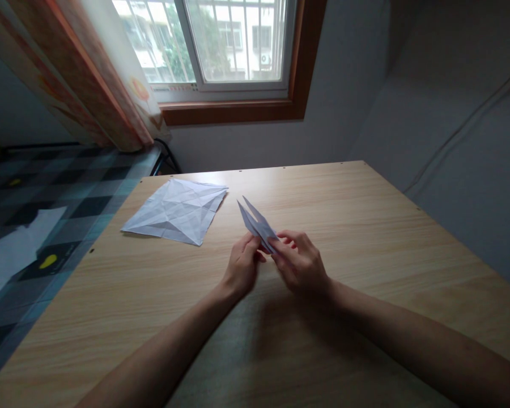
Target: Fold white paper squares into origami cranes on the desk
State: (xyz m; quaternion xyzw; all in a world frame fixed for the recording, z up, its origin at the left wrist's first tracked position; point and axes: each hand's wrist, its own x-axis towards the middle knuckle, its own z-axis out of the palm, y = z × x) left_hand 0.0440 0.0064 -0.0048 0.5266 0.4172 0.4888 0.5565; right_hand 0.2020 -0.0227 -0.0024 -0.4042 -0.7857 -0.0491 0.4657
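Observation:
Both my hands meet over the middle of a light wooden table (365, 226). Between them is a small folded paper piece (256, 222) with two narrow points sticking up and away from me. My left hand (242, 266) pinches its near end from the left, fingers closed. From the right, my right hand (301, 263) grips the same end with thumb and fingers pressed together. A creased white paper square (176, 211) lies flat on the table to the left, apart from both hands.
A bed with a dark checked cover (46, 215) and a white sheet of paper (17, 249) on it stands left of the table. Behind are a window (221, 45), an orange curtain (89, 85) and grey walls to the right.

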